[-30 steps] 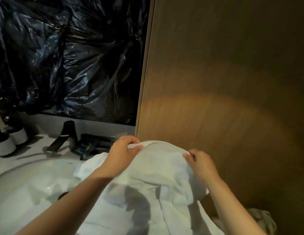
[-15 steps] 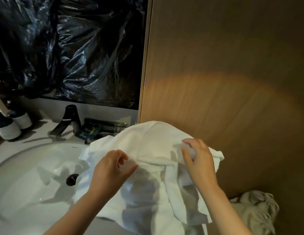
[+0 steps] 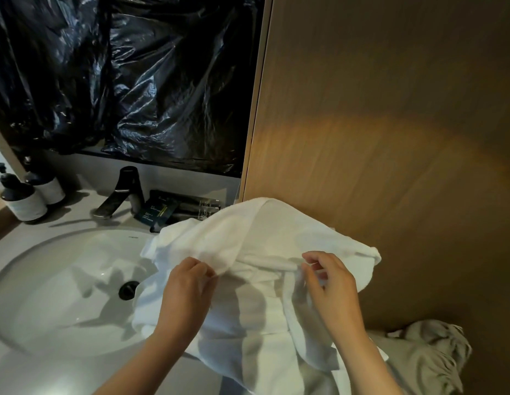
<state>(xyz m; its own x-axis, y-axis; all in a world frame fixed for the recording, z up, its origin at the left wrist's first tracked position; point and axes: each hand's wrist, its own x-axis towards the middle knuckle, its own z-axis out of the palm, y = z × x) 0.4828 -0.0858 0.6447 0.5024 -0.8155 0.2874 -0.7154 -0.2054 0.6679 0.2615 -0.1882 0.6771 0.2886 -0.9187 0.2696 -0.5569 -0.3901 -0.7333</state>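
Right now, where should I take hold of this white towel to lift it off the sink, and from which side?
Grip the white towel by the thick folded hem, a raised ridge running between your left hand and right hand. Come from above on the near side and pinch near each end; the rest is a loose heap over the sink rim and would probably bunch.

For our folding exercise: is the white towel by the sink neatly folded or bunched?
Bunched, not folded: the white towel lies in uneven creases, one side draped into the sink.
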